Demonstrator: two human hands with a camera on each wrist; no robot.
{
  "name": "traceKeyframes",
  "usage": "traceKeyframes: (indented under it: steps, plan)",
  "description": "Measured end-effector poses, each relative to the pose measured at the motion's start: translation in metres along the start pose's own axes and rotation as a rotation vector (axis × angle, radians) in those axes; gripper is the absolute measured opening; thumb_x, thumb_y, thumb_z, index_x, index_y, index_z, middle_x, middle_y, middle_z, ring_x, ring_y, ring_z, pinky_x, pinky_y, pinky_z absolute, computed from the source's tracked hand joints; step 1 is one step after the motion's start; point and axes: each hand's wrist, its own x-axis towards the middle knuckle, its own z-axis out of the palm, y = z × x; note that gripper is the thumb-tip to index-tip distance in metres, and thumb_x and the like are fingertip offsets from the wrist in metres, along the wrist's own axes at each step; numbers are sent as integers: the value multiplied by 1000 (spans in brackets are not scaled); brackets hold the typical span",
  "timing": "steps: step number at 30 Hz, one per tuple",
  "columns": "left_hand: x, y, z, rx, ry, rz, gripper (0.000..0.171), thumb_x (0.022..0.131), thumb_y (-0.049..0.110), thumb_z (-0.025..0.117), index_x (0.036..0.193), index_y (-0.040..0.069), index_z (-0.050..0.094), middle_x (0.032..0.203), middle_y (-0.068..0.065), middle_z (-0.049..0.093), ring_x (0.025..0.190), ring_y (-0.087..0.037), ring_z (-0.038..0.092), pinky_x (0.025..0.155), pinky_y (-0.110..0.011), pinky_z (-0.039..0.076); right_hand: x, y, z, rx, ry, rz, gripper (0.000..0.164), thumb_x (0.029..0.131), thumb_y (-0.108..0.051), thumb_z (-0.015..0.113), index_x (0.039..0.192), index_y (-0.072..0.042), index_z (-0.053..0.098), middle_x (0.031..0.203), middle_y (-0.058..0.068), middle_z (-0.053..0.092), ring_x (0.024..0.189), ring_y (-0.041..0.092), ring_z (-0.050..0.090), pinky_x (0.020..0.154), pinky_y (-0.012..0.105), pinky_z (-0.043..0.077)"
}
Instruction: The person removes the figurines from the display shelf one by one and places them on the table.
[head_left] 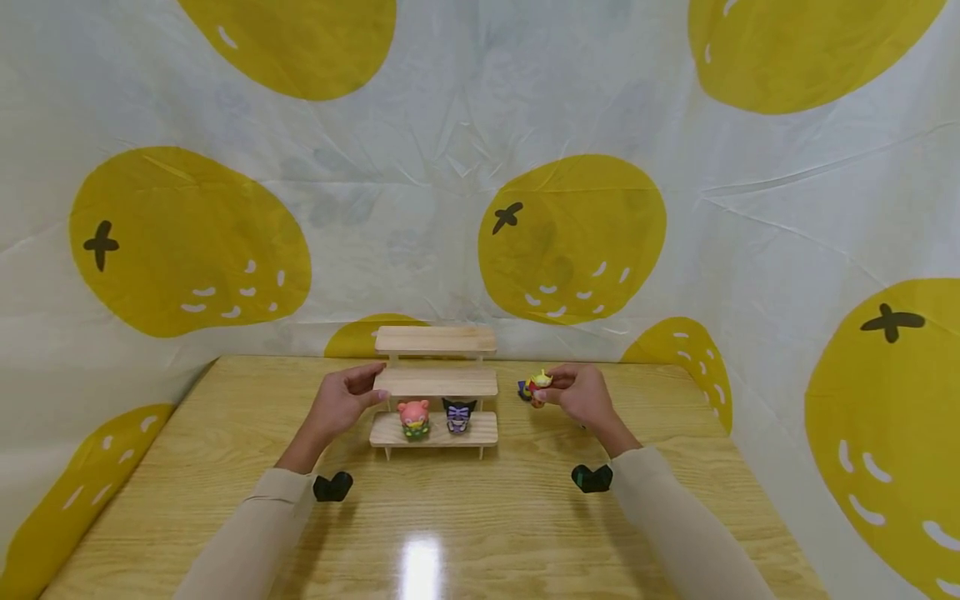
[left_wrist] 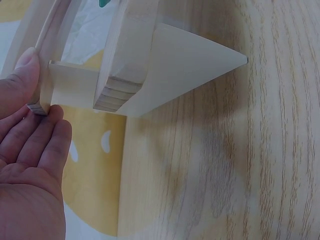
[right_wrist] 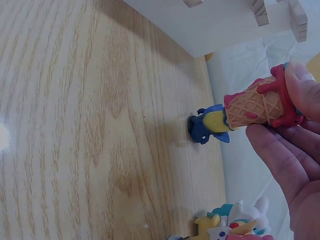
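Observation:
A three-tier wooden display stand (head_left: 435, 383) stands near the back of the table. My left hand (head_left: 347, 404) pinches the left end of its middle shelf (left_wrist: 42, 95), thumb on one face and fingertips at the other. On the bottom shelf sit a pink figurine (head_left: 414, 419) and a black-and-purple figurine (head_left: 458, 416). Right of the stand, my right hand (head_left: 585, 398) holds a toy figurine with a yellow top between thumb and fingers. Its waffle-cone base (right_wrist: 252, 105) with red drips shows in the right wrist view. The upper shelves bear nothing.
A blue-and-yellow figurine (right_wrist: 212, 124) stands on the table beyond the held toy. Several more figurines (right_wrist: 232, 225) cluster at the bottom of the right wrist view. Behind the table (head_left: 450, 517) hangs a white cloth (head_left: 420, 250) printed with yellow fruit.

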Motion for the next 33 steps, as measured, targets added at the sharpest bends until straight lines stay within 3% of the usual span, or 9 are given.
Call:
traceKeyframes:
  steps: [18,33]
  plan:
    - [1,0,0,-3,2,4,56,97,12,75,150,5,57,155,-18,54,140,-36,57,109,-48,53,0,3,4,-8,9,-8,35,88,-8,84,118,6,75,108,23,79,96,29,78,77,32,63]
    - [-1,0,-1,-12,-14,12,57,98,16,74,151,6,55,157,-17,52,144,-35,53,112,-52,51,2,5,11,-2,3,15,37,88,-6,83,121,7,73,113,25,77,104,34,77,79,32,66]
